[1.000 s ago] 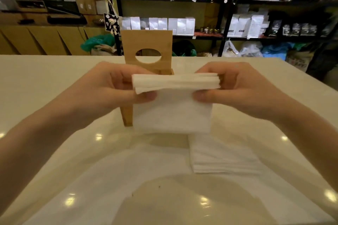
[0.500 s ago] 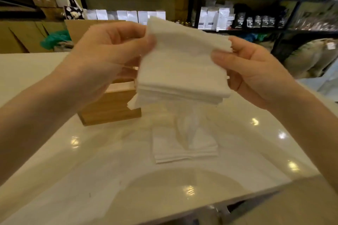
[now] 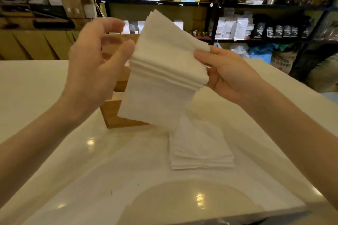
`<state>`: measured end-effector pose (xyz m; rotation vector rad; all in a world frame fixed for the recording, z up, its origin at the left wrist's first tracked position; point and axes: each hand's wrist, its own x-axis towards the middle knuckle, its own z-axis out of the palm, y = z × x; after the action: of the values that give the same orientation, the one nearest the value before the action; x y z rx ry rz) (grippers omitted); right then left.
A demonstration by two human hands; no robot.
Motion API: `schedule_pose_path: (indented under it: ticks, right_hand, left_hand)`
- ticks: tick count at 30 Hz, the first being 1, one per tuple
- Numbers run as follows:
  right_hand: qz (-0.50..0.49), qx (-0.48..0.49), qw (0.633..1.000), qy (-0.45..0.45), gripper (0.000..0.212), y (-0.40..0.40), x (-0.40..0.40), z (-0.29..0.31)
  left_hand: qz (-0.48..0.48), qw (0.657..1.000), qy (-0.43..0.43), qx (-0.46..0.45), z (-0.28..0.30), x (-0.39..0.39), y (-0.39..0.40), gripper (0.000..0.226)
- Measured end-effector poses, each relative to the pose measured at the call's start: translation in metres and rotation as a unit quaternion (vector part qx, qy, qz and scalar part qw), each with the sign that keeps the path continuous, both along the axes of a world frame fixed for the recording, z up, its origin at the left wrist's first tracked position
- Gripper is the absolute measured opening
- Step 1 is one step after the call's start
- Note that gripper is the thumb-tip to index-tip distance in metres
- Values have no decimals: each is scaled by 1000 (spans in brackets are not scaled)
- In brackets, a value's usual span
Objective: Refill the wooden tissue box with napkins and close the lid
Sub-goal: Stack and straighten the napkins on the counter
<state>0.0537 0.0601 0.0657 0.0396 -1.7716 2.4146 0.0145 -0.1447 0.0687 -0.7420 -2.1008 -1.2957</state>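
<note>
A thick stack of white napkins [image 3: 166,64] is held up in the air above the counter. My right hand [image 3: 226,75] grips its right edge between thumb and fingers. My left hand [image 3: 95,64] is at the stack's left edge with the fingers spread; the thumb touches the edge, the other fingers are off it. One napkin hangs down from the bottom of the stack. Behind and below stands the wooden tissue box [image 3: 117,113], mostly hidden by the napkins and my left hand. Its lid [image 3: 124,39] stands upright behind my fingers.
A second pile of white napkins [image 3: 199,150] lies flat on the white counter [image 3: 36,97], right of the box. Behind the counter stand black shelves [image 3: 212,3] with bags, jars and kettles. The counter's near edge runs along the bottom right.
My left hand has loosened from the stack and its fingers have spread. The stack has tilted further up, and the view has shifted slightly so the box sits more to the centre.
</note>
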Motion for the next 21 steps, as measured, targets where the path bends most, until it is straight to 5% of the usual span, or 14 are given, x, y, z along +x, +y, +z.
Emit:
schedule_pose_path:
  ticks: [2,3,4,5,6,7,8,10,11,14,18,21]
  right_hand:
    - [1,-2,1000,-5,15,-7,-9,6]
    - [5,0,1000,-7,15,-11,-12,8]
    - [9,0,1000,-9,15,-15,-16,10]
    - [13,1,1000,-11,14,-18,-19,12]
    - [16,1,1000,-12,14,-22,-21,13]
    - [20,3,1000,-14,14,-26,-22,15]
    - [26,5,1000,-15,14,-29,-22,16]
    - [44,7,999,-19,14,-34,-19,18]
    - [54,9,998,-21,14,-36,-17,18]
    - [81,16,996,-30,20,-40,-11,17]
    - [103,28,993,-49,19,-41,-3,12]
    - [97,41,993,-61,14,-38,1,5]
  left_hand:
    - [3,988,153,-30,-5,5,-12,18]
    - [-39,985,164,-37,-10,8,-18,16]
    - [-97,988,115,-33,-15,13,-22,20]
    - [-172,985,-6,-18,-18,20,-23,26]
    - [-259,947,-189,10,-24,22,-25,34]
    - [-343,851,-394,53,-31,21,-27,48]
    - [-408,720,-552,103,-40,18,-29,64]
    - [-473,513,-679,228,-55,14,-32,87]
    - [-484,461,-690,278,-62,11,-35,95]
    - [-501,412,-658,381,-73,1,-37,102]
    - [-483,484,-618,389,-67,-6,-36,88]
    - [-490,497,-605,383,-63,-6,-38,75]
